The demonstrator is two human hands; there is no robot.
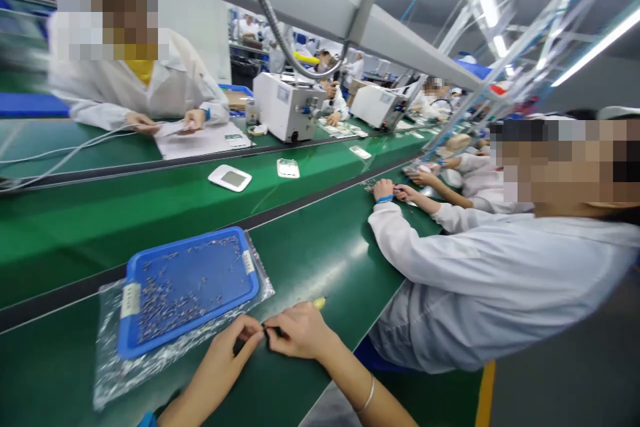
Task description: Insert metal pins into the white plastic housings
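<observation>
Pinching a tiny part [264,329], both hands' fingers [253,344] meet; blue tray [184,271] (on plastic [111,370]) nearby.

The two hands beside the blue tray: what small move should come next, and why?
Perhaps steady both pinches: the left hand and right hand nearly meet, and what seems a tiny dark piece between them could easily drop.

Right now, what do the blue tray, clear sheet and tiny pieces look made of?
Blue tray: smooth plastic, likely, from its even colour and rounded corners. Clear sheet: glossy plastic film, judging by crinkles and glints. Tiny pieces: perhaps metal, from their greyish look, but too small to be sure, finish included.
</observation>
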